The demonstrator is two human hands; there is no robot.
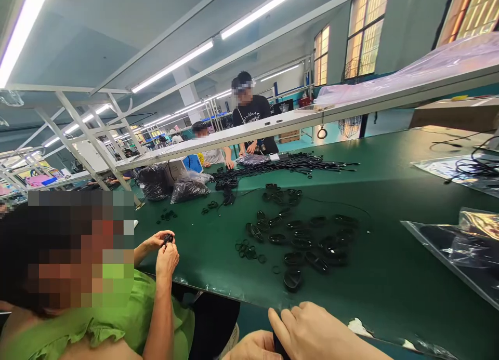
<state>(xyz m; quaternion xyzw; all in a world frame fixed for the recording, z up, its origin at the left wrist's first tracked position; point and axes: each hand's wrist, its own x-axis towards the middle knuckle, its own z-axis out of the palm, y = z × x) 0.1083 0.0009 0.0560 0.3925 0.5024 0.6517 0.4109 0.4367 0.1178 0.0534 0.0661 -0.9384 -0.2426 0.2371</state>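
1. My left hand (251, 348) is at the bottom edge of the view, its fingers curled closed around a dark object (280, 345); only a small part of this shows, so I cannot tell exactly what it is.
2. My right hand (312, 333) comes in from the lower right, back of the hand up, its bent fingers closed over the top of the same dark object. I have it between my two hands, just in front of the near edge of the green tabletop (390, 194).
3. Beyond my hands, coiled black cables (302, 242) lie loosely spread over the tabletop; the nearest coil (292, 280) sits close to the edge.
4. Small black rings (246, 250) are gathered to the left of those coils, with a single ring (276, 269) apart from them.
5. Farther back, a bundle of straight black cables (307, 163) lies across the tabletop, with filled plastic bags (191, 186) to its left.
6. To my right are a flat clear bag (460, 251) with dark contents and, behind it, loose black cable (473, 166) on another plastic sheet.
7. On my left, a co-worker in a green top (136, 310) holds a small black item (168, 239) with both hands. Across the table, a person in a black shirt (253, 113) stands by the shelf (218, 140).
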